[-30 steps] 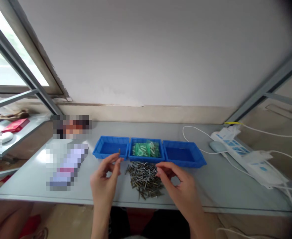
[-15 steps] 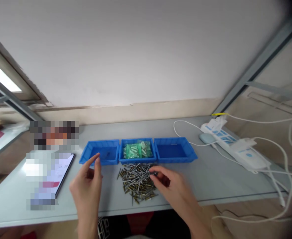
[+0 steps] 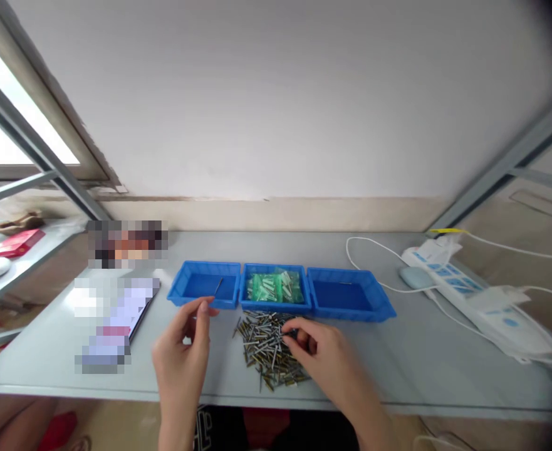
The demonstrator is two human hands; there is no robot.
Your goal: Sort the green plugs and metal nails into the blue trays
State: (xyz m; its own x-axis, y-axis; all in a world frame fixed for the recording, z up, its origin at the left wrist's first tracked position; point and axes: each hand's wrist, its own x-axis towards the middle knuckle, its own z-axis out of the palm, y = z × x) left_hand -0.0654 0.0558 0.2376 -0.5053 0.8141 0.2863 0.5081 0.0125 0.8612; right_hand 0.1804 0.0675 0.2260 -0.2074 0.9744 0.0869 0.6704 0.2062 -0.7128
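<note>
Left hand (image 3: 185,351): fingers loose, nothing gripped, near the left tray (image 3: 205,289).
Right hand (image 3: 319,358): a pin pinched at the pin pile (image 3: 269,348).

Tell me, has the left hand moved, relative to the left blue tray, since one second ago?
Yes. The left hand was at the near right corner of the left blue tray, holding a pin up; now it sits lower, nearer the person, fingers empty.

Our left hand (image 3: 184,351) no longer pinches the pin; a pin (image 3: 218,286) now lies in the left blue tray (image 3: 182,293); our right hand (image 3: 320,354) has settled on the pile of pins (image 3: 264,347).
</note>
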